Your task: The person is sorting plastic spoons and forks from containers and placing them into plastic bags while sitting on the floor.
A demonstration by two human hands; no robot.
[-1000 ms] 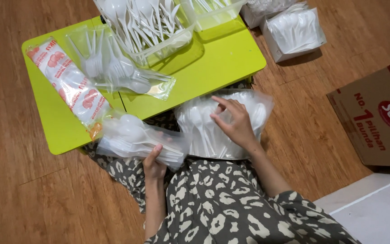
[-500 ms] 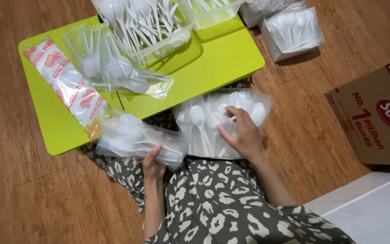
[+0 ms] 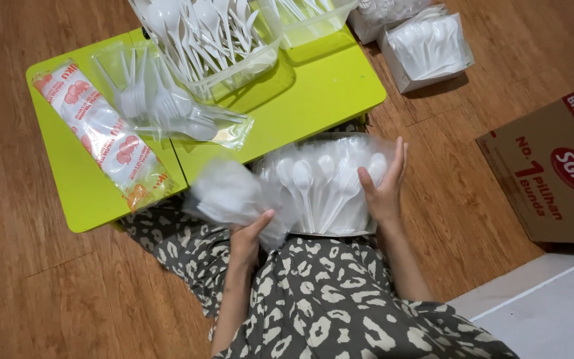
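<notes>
My left hand [image 3: 250, 234] grips a clear plastic bag of white cutlery [image 3: 228, 195], blurred, held over my lap at the near edge of the lime-green low table [image 3: 313, 100]. My right hand [image 3: 384, 184] holds the right side of a larger clear bag of white plastic spoons [image 3: 320, 183] resting on my lap, fingers spread along its edge. The two bags touch each other. My lap is covered by a grey patterned fabric [image 3: 320, 306].
On the table lie a long printed packet [image 3: 104, 136], a clear bag of white forks [image 3: 167, 103] and clear tubs of loose white cutlery [image 3: 214, 33]. Boxes of white spoons [image 3: 426, 46] stand on the wooden floor at the back right. A cardboard box [image 3: 553, 173] stands at right.
My left hand has lifted its bag and moved it right against the spoon bag. My right hand has slid from the top of the spoon bag to its right edge.
</notes>
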